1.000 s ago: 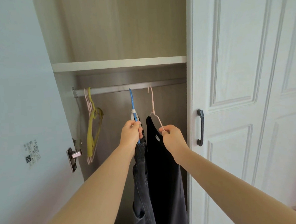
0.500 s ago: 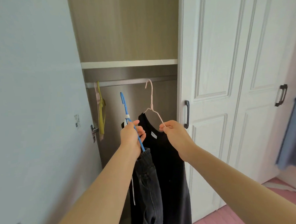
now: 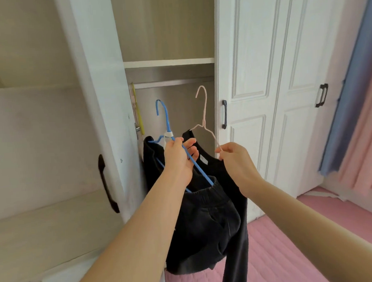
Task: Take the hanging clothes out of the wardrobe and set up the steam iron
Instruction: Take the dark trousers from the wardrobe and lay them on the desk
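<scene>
**Two hangers in hand, in front of the open wardrobe**

- Left hand (image 3: 178, 157): fingers (image 3: 189, 145) curled round the sloping arm of a blue plastic-coated wire hanger (image 3: 167, 118). There is a white tape wrap at its neck. The round hook is free and sits below the rail.
- A dark washed-denim garment with a gathered elastic waistband (image 3: 206, 221) is draped on the blue hanger. It is bunched and heavy-looking, hanging centre-low in frame.
- Right hand (image 3: 235, 159): thumb and forefinger pinch the right shoulder of a thin pale-pink wire hanger (image 3: 204, 109). The hook top is just under the rail, not looped on it.
- A black smooth-knit long-sleeved top (image 3: 213, 169) is on the pink hanger. It has a round neckline with a small white label inside. One sleeve drops straight off the bottom edge of the frame.
- The two garments touch, denim in front of the top.
- Wardrobe, upper centre: metal tube rail (image 3: 173, 82) under a flat white shelf (image 3: 168, 62). Yellow and pink hangers (image 3: 138, 113) are bunched at the rail's left end.
- Left: open white door (image 3: 52, 148) with a dark curved handle.
- Right: closed white panelled doors (image 3: 252, 72) with dark bar handles.
- Lower right: pink quilted floor mat (image 3: 283, 254).
- Right edge: blue and pink curtains (image 3: 351, 110).
</scene>
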Demonstrator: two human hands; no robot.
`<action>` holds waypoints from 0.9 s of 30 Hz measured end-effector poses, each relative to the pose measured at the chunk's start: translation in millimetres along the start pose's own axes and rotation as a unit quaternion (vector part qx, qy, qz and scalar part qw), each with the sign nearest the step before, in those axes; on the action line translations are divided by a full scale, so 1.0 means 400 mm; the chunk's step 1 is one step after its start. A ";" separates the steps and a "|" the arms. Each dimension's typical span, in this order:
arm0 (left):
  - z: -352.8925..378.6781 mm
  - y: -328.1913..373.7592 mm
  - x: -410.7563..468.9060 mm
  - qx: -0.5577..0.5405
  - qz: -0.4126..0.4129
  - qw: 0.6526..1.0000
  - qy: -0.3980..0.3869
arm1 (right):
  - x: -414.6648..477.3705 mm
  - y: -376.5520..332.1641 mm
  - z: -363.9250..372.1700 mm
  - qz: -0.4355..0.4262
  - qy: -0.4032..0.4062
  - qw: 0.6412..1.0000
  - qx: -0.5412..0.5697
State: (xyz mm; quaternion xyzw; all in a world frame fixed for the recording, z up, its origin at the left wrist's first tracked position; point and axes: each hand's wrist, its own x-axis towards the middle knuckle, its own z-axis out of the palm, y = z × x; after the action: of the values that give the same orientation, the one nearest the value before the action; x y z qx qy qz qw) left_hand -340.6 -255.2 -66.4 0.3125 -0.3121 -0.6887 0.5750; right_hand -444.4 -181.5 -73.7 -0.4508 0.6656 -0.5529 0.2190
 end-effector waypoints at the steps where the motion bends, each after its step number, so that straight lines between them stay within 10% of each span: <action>1: -0.004 0.001 -0.034 -0.007 -0.007 1.000 -0.015 | -0.030 0.000 -0.010 0.000 0.005 1.000 0.000; 14: -0.050 0.027 -0.426 0.023 -0.038 0.977 -0.207 | -0.362 -0.029 -0.178 -0.025 0.038 0.999 -0.007; 27: 0.003 0.047 -0.736 0.031 0.000 0.976 -0.213 | -0.532 -0.085 -0.385 -0.083 -0.074 0.993 -0.038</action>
State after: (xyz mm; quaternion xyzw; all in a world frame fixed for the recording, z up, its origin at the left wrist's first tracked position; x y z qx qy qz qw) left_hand -288.1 32.8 -29.5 0.1760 -0.4488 -0.7295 0.4852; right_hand -448.0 81.3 -40.9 -0.5525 0.6285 -0.5082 0.2035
